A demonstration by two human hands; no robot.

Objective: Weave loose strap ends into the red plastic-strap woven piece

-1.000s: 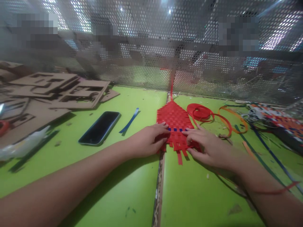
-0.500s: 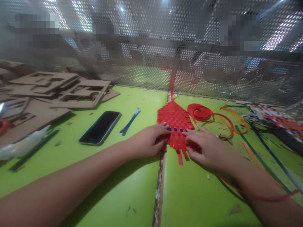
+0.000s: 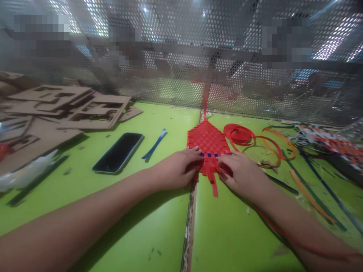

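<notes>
A woven red piece point(image 3: 208, 138) made of flat strips lies on the green tabletop, its pointed end facing away from me. A blue strip point(image 3: 209, 155) runs across it between the red ones, and loose red strip ends point(image 3: 214, 188) hang out at the near side. My left hand point(image 3: 184, 166) grips the piece's left edge, fingers on top at one end of the blue strip. At the right edge, my right hand point(image 3: 241, 170) is closed with thumb and fingers together on the weave. Its fingertips hide the blue strip's right end.
A phone point(image 3: 119, 153) and a short blue strip point(image 3: 154, 144) lie to the left, with cut cardboard sheets point(image 3: 107, 109) beyond. A coiled red strip point(image 3: 241, 134), orange and green strips, and a multicoloured woven piece point(image 3: 334, 141) are on the right. A perforated metal screen point(image 3: 176, 64) stands behind.
My right hand has slid slightly left and inward over the weave, its fingers drawing closer together. The left hand stays at the left edge.
</notes>
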